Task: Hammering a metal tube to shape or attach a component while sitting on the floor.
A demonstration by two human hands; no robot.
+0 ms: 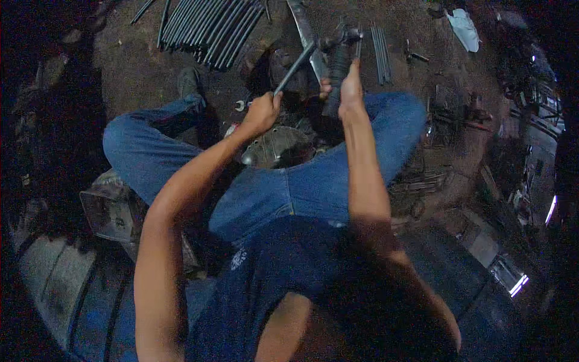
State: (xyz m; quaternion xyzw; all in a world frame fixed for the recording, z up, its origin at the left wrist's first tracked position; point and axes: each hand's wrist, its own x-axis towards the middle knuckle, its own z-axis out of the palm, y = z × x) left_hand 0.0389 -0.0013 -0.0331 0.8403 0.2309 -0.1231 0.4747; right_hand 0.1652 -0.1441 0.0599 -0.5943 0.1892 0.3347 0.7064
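Observation:
My left hand (263, 114) is closed round the lower end of a metal rod (295, 67), which slants up and right. Beside that hand shows the open jaw of a wrench (240, 106); whether the hand also touches it, I cannot tell. My right hand (350, 92) grips a dark hammer-like tool (339, 67) with a thick ribbed handle and a metal head across its top. The thumb points up along the handle. The rod's upper end comes near the tool's head, with a gap between. A flat metal bar (306, 37) lies between them, partly hidden.
Rows of metal rods (208, 27) lie on the dark floor at the far left, and a smaller bunch (380, 54) at the far right. A round metal piece (274, 145) sits between my legs. A white sheet (464, 30) lies far right; assorted metal scraps (476, 114) are below.

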